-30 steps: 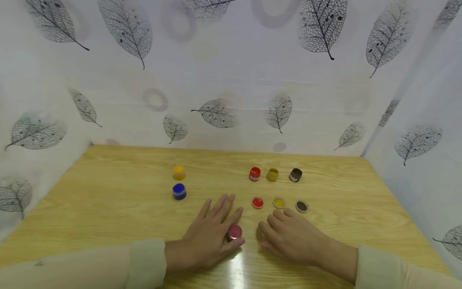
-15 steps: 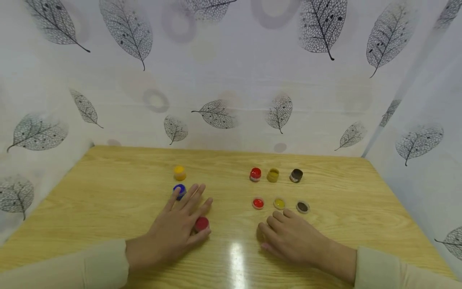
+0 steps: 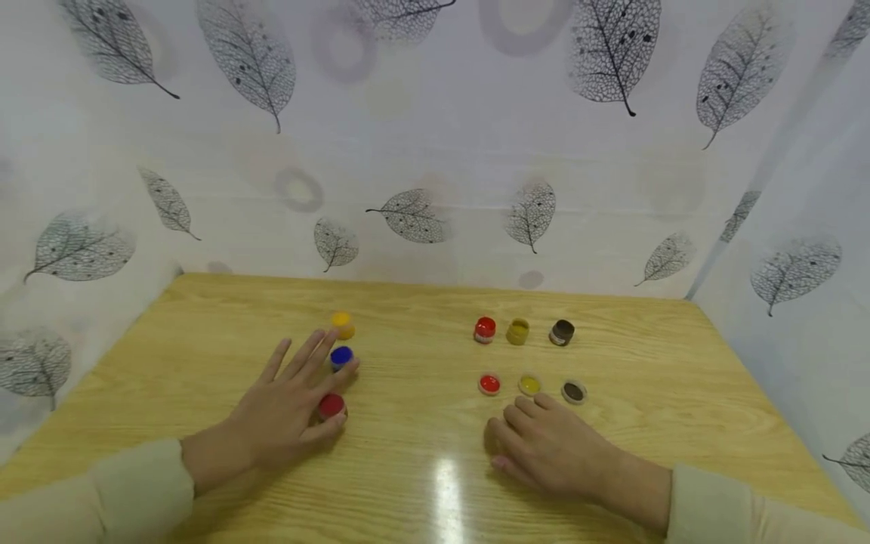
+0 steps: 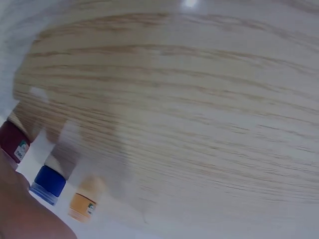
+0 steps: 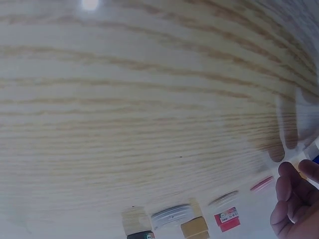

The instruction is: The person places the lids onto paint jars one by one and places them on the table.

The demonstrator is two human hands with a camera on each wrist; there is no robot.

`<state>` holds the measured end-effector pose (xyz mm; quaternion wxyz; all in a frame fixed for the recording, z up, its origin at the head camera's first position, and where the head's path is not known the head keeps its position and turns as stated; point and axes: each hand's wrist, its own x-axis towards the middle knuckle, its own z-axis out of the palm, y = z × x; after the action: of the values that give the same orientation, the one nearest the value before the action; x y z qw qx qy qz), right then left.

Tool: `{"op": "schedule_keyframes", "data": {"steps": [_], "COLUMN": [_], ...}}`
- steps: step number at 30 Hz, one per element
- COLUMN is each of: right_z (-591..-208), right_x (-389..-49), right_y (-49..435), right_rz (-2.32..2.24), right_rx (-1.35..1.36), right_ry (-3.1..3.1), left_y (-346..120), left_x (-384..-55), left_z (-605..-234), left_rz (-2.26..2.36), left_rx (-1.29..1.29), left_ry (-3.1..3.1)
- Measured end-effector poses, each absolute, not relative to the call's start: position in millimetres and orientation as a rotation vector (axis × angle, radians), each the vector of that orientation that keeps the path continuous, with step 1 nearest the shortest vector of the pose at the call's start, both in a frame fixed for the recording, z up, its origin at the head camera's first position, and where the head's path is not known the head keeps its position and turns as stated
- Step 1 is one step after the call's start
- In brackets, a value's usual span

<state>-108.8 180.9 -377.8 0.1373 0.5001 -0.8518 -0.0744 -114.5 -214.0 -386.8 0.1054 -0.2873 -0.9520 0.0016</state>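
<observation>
In the head view my left hand (image 3: pixel 282 412) has its fingers spread over the table, with a small crimson paint pot (image 3: pixel 331 406) between thumb and index finger. The left wrist view shows that crimson pot (image 4: pixel 14 142) beside the hand, its side label visible. Just beyond it stands a blue paint pot (image 3: pixel 341 358), partly behind the fingers, and then an orange-yellow pot (image 3: pixel 343 325). My right hand (image 3: pixel 553 449) rests on the table with loosely curled fingers and holds nothing. Nearest to it are a yellow-filled lid (image 3: pixel 529 384) and a dark lid (image 3: pixel 574 391).
A red lid (image 3: pixel 489 384) lies left of those two lids. Behind the lids stand a red pot (image 3: pixel 485 330), an ochre pot (image 3: pixel 518 332) and a dark pot (image 3: pixel 561 332). A leaf-patterned cloth (image 3: pixel 435 136) borders the wooden table (image 3: pixel 414 453).
My left hand has moved left and a little away from me, taking the crimson pot from the table's middle to just in front of the blue pot. The right hand stays put.
</observation>
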Motion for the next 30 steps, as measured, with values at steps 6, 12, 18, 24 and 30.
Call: {"op": "schedule_keyframes", "data": {"steps": [6, 12, 18, 24, 30], "right_z": [-379, -381, -380, -369, -357], "right_x": [-109, -109, -111, -131, -166], "right_y": [181, 183, 185, 191, 200], "right_rz": [-0.198, -0.194, -0.187, -0.119, -0.072], "right_rx": [1.451, 1.446, 1.456, 1.418, 1.247], "right_ry": [-2.460, -2.464, -2.463, -2.433, -2.481], "left_y": [-217, -222, -225, -218, -201], "left_x": [-119, -121, -124, -125, -120], "left_z": [-387, -391, -389, -388, -389], "left_rz": [0.007, 0.016, 0.001, -0.006, 0.035], "left_rx": [-0.895, -0.952, -0.974, -1.011, -1.095], "left_ry": [-2.802, -2.789, -2.789, -2.715, -2.601]}}
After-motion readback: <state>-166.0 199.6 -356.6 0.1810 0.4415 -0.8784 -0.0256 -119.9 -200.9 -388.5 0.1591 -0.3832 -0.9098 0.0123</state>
